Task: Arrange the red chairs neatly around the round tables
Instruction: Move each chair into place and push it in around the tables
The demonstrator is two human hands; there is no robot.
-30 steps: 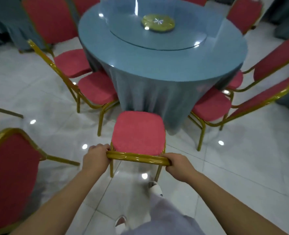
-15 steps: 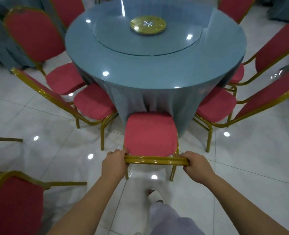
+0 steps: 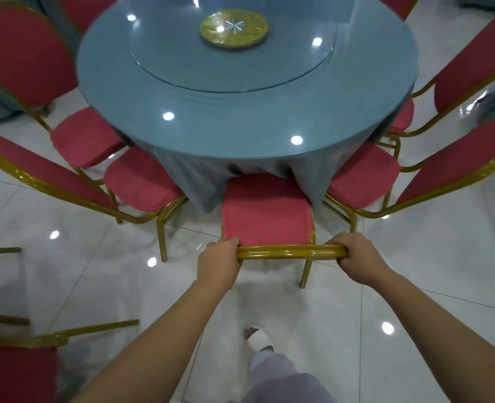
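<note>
Head view: left hand [image 3: 219,261] and right hand [image 3: 358,258], fingers clamped on chair [image 3: 265,212] back rail; seat tucked under near edge of bench [image 3: 240,112], between neighbouring chairs.

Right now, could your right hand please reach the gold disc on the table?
Probably not: the right hand grips the chair, and the gold disc lies far across the table.
</note>
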